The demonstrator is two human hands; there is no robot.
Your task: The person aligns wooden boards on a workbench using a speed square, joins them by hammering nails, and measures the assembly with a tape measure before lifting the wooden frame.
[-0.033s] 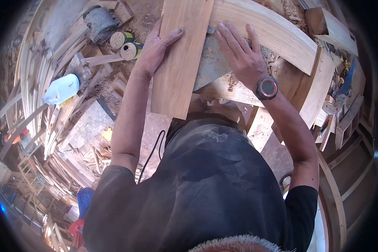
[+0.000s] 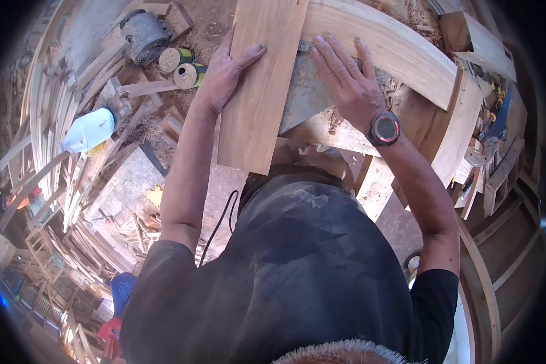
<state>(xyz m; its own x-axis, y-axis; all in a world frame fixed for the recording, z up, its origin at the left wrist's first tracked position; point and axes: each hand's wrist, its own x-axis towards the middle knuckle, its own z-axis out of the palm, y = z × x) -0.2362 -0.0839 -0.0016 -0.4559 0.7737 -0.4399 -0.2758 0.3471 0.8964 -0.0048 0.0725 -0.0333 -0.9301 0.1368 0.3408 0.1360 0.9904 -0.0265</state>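
Here's the left hand [image 2: 224,76], thumb laid across the top face of a flat board [image 2: 264,91], fingers at its left edge and mostly hidden, so it has the board pinched by that side; how tightly, I can't tell. The board lies directly to the right of that grip, its long axis running past the hand, near end toward the body, far end leaning slightly right and leaving the view. The left hand is plainly the nearer one! Across the board, beyond its right edge, comes the right hand [image 2: 355,91], fingers stretched out, palm down, grasping nothing visible, over a grey metal plate [image 2: 306,91] and by the lower edge of a curved board [image 2: 400,45]; whether it presses down, I can't say. And look at that gripped board: warm light brown, straight-edged, smooth-looking, grain streaking lengthwise, near end cut off squarely, a paler strip of light beside the thumb's side.
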